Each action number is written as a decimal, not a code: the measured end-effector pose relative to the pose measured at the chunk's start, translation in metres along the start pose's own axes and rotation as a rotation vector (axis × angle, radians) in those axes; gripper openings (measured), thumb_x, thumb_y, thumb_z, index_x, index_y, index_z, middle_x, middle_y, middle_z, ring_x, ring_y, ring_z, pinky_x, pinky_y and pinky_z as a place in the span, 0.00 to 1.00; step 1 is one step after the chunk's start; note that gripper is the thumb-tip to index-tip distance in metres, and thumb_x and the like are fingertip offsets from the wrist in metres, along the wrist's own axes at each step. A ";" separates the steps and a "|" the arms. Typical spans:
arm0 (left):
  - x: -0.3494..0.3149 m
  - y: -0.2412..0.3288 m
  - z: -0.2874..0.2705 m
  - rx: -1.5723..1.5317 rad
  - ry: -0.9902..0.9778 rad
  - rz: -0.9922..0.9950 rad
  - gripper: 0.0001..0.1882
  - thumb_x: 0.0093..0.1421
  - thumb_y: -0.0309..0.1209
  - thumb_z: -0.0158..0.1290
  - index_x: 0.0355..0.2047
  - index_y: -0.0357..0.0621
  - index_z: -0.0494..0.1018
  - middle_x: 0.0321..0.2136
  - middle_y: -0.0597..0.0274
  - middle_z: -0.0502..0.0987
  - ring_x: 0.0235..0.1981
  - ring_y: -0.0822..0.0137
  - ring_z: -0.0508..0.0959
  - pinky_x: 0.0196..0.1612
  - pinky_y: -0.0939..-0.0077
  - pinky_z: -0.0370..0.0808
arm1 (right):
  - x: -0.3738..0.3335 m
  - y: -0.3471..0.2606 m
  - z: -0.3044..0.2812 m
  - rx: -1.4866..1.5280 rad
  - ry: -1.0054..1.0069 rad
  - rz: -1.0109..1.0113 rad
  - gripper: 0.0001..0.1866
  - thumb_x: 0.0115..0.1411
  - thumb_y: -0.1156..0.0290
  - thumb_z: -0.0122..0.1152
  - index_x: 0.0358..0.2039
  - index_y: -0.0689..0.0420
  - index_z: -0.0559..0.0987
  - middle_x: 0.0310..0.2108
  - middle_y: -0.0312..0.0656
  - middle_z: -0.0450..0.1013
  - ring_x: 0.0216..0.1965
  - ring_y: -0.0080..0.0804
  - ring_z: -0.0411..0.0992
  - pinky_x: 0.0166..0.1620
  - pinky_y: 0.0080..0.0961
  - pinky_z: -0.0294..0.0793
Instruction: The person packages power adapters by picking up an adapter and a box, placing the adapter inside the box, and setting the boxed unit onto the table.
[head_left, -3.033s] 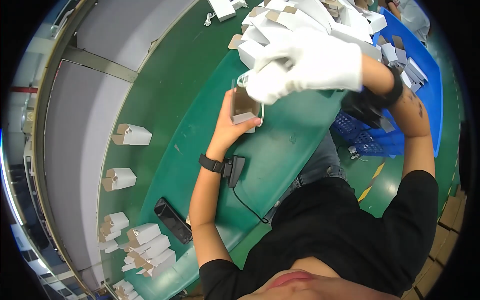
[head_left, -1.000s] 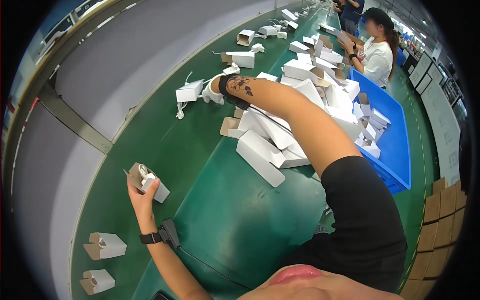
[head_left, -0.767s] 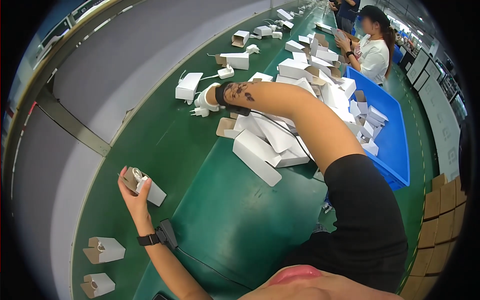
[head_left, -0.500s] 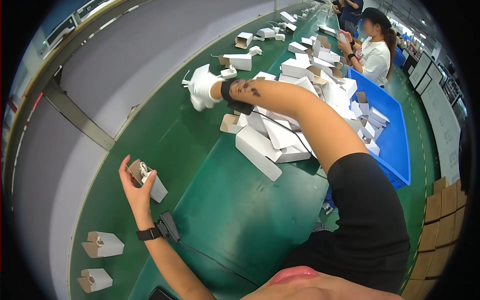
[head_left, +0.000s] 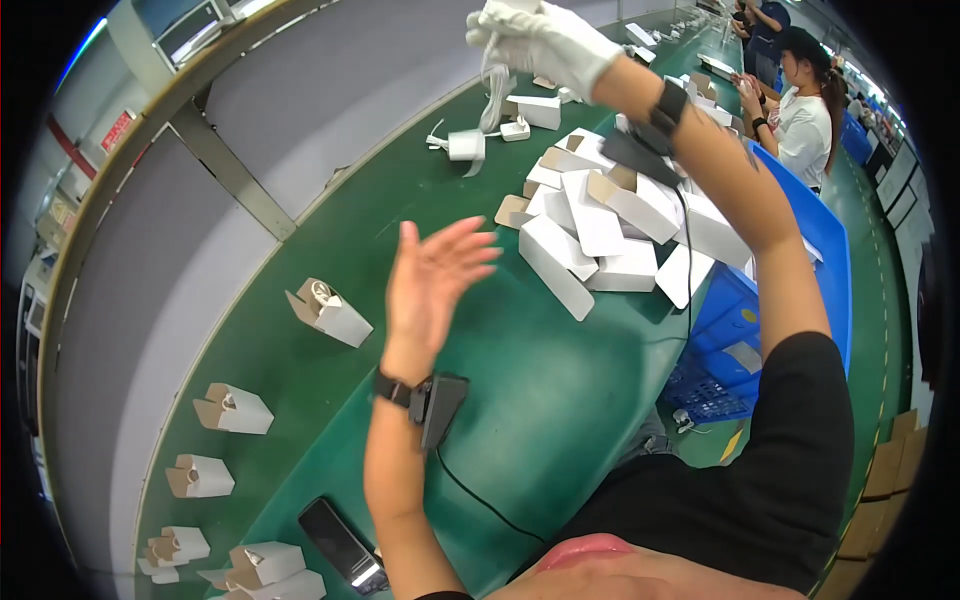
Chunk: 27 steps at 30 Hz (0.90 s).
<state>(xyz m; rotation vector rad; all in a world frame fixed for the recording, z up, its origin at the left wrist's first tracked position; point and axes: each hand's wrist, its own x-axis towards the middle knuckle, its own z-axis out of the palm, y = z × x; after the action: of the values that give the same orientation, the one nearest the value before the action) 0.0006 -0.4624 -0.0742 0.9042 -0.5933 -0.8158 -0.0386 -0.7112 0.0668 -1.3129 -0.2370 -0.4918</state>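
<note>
My left hand (head_left: 435, 285) is raised over the table, bare, fingers spread and holding nothing. A small white box (head_left: 340, 318) with its flap up stands left of it, a white cable showing inside. My right hand (head_left: 550, 45), in a white glove, is closed near the top edge of the view. From its fingers hangs a looped white cable (head_left: 495, 90); the fingertips are partly cut off. Below it on the table lie a white charger plug (head_left: 515, 129) and a white charger wrapped in film (head_left: 465, 146).
A heap of white boxes (head_left: 595, 205) covers the table's middle right, beside a blue crate (head_left: 835, 270). Several open boxes (head_left: 234, 410) line the left side. A black handheld device (head_left: 343, 545) lies near my left forearm. A person (head_left: 805, 110) in white works farther along the table.
My left hand has let go of the small box and moved right, opening. My gloved right hand has moved up and away, a cable now hanging from it. The view has shifted.
</note>
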 end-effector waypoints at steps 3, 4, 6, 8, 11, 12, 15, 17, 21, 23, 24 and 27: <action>0.008 -0.027 0.058 -0.475 0.046 -0.204 0.25 0.66 0.45 0.39 0.47 0.32 0.66 0.33 0.56 0.77 0.35 0.64 0.76 0.41 0.73 0.72 | -0.061 0.006 0.021 -0.099 -0.062 -0.043 0.15 0.58 0.61 0.57 0.40 0.58 0.73 0.34 0.36 0.73 0.34 0.20 0.70 0.36 0.19 0.70; 0.013 -0.032 0.067 -0.623 0.131 -0.185 0.24 0.66 0.45 0.39 0.47 0.33 0.66 0.30 0.57 0.77 0.33 0.65 0.76 0.39 0.74 0.73 | -0.088 0.010 0.036 -0.062 -0.054 0.000 0.13 0.57 0.64 0.56 0.40 0.58 0.73 0.30 0.35 0.73 0.31 0.17 0.69 0.33 0.16 0.69; 0.025 -0.040 0.069 -0.773 0.200 -0.167 0.23 0.66 0.44 0.38 0.46 0.33 0.66 0.27 0.57 0.76 0.31 0.65 0.77 0.36 0.75 0.73 | -0.128 0.022 0.017 -0.416 -0.183 -0.042 0.18 0.59 0.59 0.54 0.44 0.58 0.71 0.30 0.33 0.72 0.26 0.16 0.64 0.29 0.15 0.65; 0.034 -0.057 0.012 -0.825 -0.193 0.101 0.23 0.66 0.45 0.39 0.43 0.35 0.67 0.23 0.59 0.74 0.28 0.66 0.76 0.32 0.76 0.72 | -0.167 0.037 0.032 -0.316 -0.198 0.064 0.28 0.58 0.46 0.54 0.46 0.58 0.71 0.32 0.33 0.70 0.27 0.17 0.65 0.31 0.14 0.66; 0.025 -0.068 0.014 -0.580 -0.271 0.212 0.22 0.65 0.46 0.39 0.41 0.37 0.66 0.21 0.61 0.72 0.26 0.66 0.75 0.29 0.77 0.71 | -0.189 0.046 0.025 -0.224 -0.038 0.079 0.29 0.56 0.45 0.56 0.45 0.59 0.71 0.32 0.33 0.71 0.27 0.18 0.66 0.30 0.14 0.66; 0.013 -0.066 0.025 -0.312 -0.150 0.201 0.22 0.65 0.46 0.40 0.42 0.37 0.66 0.20 0.61 0.71 0.25 0.67 0.74 0.28 0.77 0.70 | -0.194 0.045 0.022 -0.180 0.049 0.081 0.30 0.55 0.45 0.57 0.45 0.60 0.71 0.31 0.33 0.71 0.27 0.18 0.67 0.30 0.14 0.67; -0.017 -0.058 0.056 -0.150 -0.377 0.063 0.22 0.65 0.47 0.40 0.43 0.39 0.65 0.20 0.61 0.71 0.25 0.67 0.74 0.28 0.78 0.70 | -0.182 0.029 0.018 -0.070 0.062 0.044 0.24 0.57 0.51 0.57 0.45 0.58 0.71 0.30 0.34 0.72 0.28 0.17 0.67 0.30 0.16 0.68; -0.038 -0.048 0.101 -0.224 -0.278 -0.111 0.22 0.65 0.48 0.39 0.43 0.40 0.65 0.20 0.60 0.71 0.25 0.66 0.74 0.27 0.78 0.70 | -0.179 0.020 0.025 -0.018 0.079 0.013 0.22 0.58 0.53 0.57 0.44 0.57 0.71 0.29 0.34 0.72 0.28 0.16 0.67 0.29 0.17 0.68; -0.032 -0.043 0.152 -0.384 0.389 -0.155 0.22 0.65 0.48 0.39 0.42 0.41 0.66 0.19 0.60 0.70 0.21 0.67 0.73 0.24 0.79 0.69 | -0.188 0.012 0.032 -0.043 0.021 -0.062 0.24 0.56 0.54 0.60 0.45 0.59 0.71 0.30 0.36 0.73 0.29 0.18 0.71 0.30 0.16 0.70; -0.020 -0.040 0.140 -0.458 0.609 0.055 0.21 0.65 0.47 0.40 0.42 0.41 0.67 0.19 0.61 0.69 0.19 0.69 0.71 0.23 0.81 0.67 | -0.201 0.032 0.029 0.071 -0.090 0.011 0.26 0.56 0.52 0.61 0.45 0.60 0.71 0.29 0.35 0.73 0.28 0.20 0.71 0.31 0.16 0.71; -0.015 -0.045 0.115 -0.562 0.290 0.093 0.19 0.66 0.45 0.40 0.43 0.41 0.66 0.19 0.63 0.68 0.19 0.71 0.69 0.23 0.81 0.66 | -0.208 0.035 0.027 0.071 -0.091 -0.004 0.26 0.56 0.52 0.61 0.45 0.60 0.71 0.29 0.35 0.73 0.28 0.20 0.71 0.31 0.16 0.71; -0.006 -0.055 0.061 -0.718 -0.333 0.178 0.16 0.67 0.41 0.40 0.44 0.42 0.66 0.19 0.66 0.65 0.18 0.75 0.64 0.22 0.83 0.63 | -0.224 0.046 0.015 0.260 -0.193 0.273 0.34 0.50 0.46 0.64 0.48 0.61 0.68 0.36 0.38 0.73 0.34 0.24 0.71 0.39 0.21 0.71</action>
<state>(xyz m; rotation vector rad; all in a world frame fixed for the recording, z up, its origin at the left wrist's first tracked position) -0.0683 -0.5048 -0.0919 0.0571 -0.5959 -0.9332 -0.2112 -0.6419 -0.0669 -1.1159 -0.2680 -0.0978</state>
